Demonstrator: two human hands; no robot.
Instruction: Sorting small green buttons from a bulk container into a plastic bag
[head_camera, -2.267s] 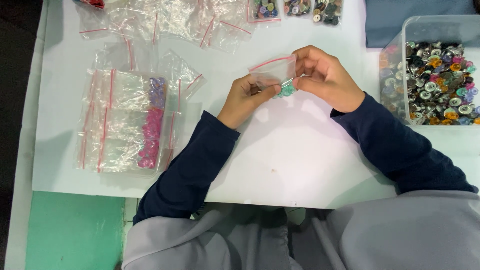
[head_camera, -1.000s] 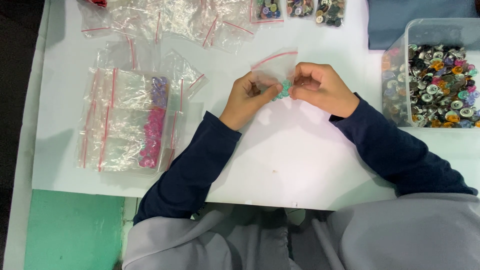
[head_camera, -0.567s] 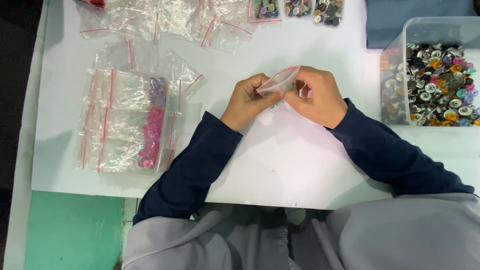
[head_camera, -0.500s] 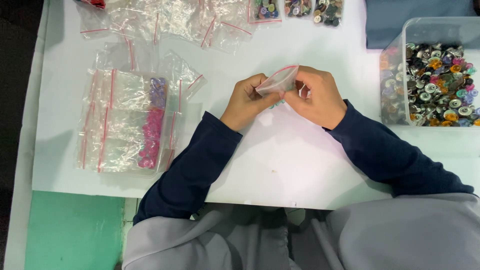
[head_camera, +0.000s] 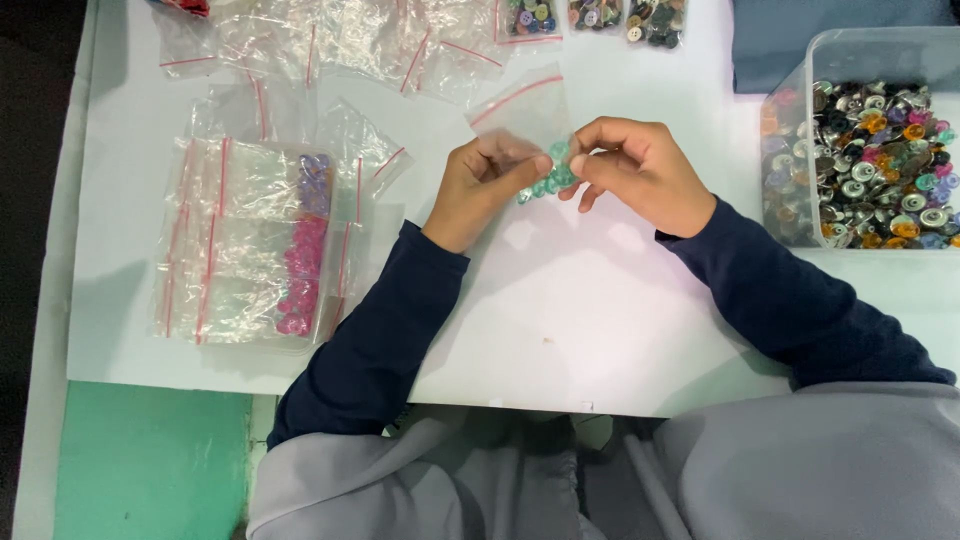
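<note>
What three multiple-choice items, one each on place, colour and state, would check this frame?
1. Where is the clear tub of buttons? A by the right hand B by the left hand C on the floor
2. What colour are the buttons in the small zip bag? A red B pale green C black
3. How is that bag held? A lying flat B one hand C both hands

A: the tub sits at the table's right edge.
B: pale green buttons show between the fingertips.
C: both hands pinch it above the white table.
</note>
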